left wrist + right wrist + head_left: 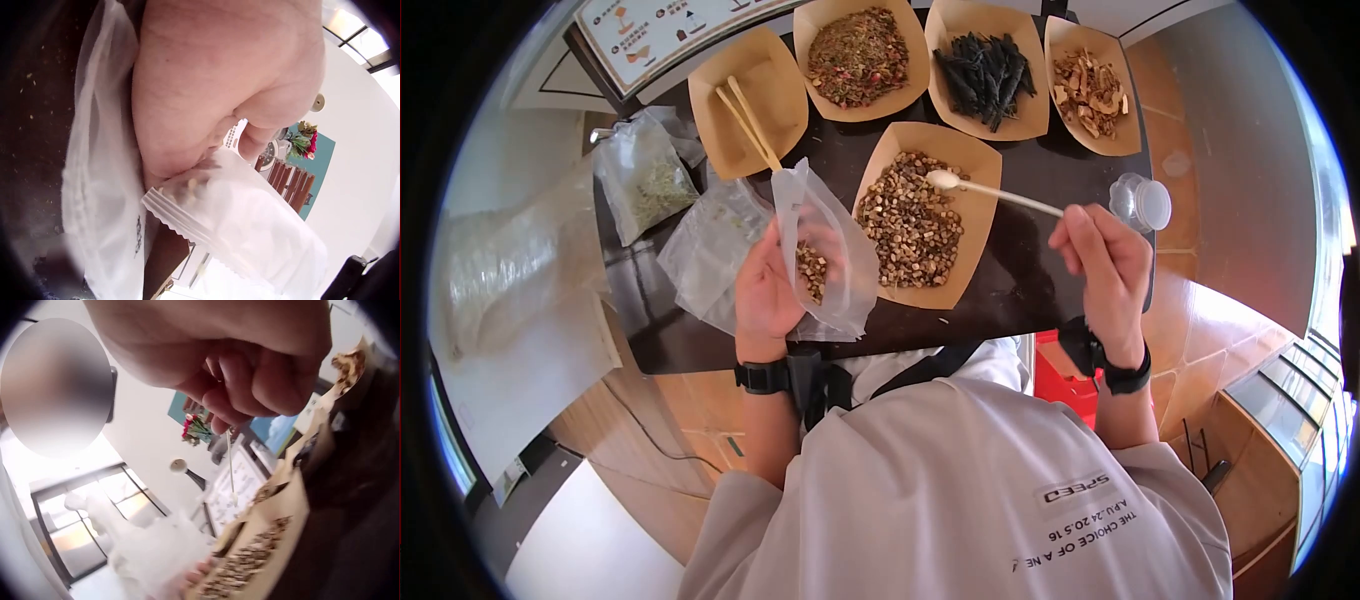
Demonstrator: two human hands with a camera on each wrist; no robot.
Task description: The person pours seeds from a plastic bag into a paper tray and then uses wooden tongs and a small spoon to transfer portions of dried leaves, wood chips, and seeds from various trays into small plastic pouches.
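My left hand [766, 290] holds a small translucent bag [847, 262] upright, its mouth facing up. Some chopped brown pieces [811, 272] lie inside it. In the left wrist view the bag [262, 225] shows its ridged edge beneath the palm. Between thumb and fingers my right hand [1106, 262] pinches the end of a thin long-handled spoon [1018, 199]. The spoon's pale bowl overlaps the far part of a paper tray [972, 165] full of the same chopped brown pieces [910, 235]. The right wrist view shows the spoon [230, 465] pointing away from the curled fingers.
Behind stand paper trays with reddish dried herbs [858, 58], dark strips [985, 80] and tan slices [1090, 95]. Another tray [710, 90] has wooden tongs [750, 120] in it. Plastic bags [645, 180] lie left. A clear jar [1140, 203] is near the right edge.
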